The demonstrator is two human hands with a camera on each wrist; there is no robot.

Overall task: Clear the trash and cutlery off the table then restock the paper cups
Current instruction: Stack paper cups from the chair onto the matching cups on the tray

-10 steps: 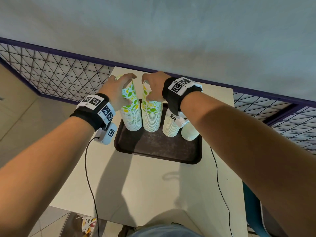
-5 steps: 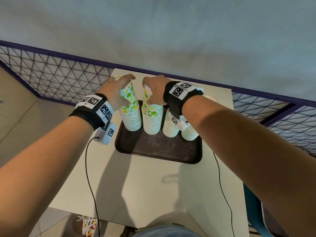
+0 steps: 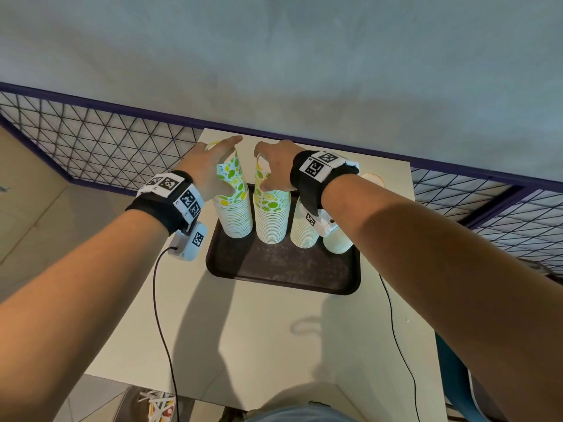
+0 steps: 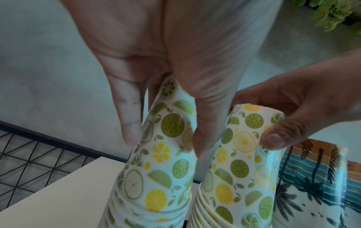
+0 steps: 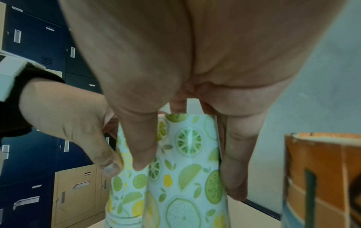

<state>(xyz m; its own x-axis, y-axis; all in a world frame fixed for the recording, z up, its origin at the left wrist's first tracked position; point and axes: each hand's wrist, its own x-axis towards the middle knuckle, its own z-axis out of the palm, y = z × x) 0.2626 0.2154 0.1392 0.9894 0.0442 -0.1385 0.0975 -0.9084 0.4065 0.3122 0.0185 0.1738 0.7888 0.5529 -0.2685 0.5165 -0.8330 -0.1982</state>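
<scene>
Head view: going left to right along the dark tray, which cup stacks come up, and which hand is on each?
Citrus-print paper cup stack gripped by the left hand → second citrus-print paper cup stack gripped by the right hand → white paper cup stack, untouched → last pale cup stack, partly hidden by the right wrist, all on the dark brown tray.
</scene>
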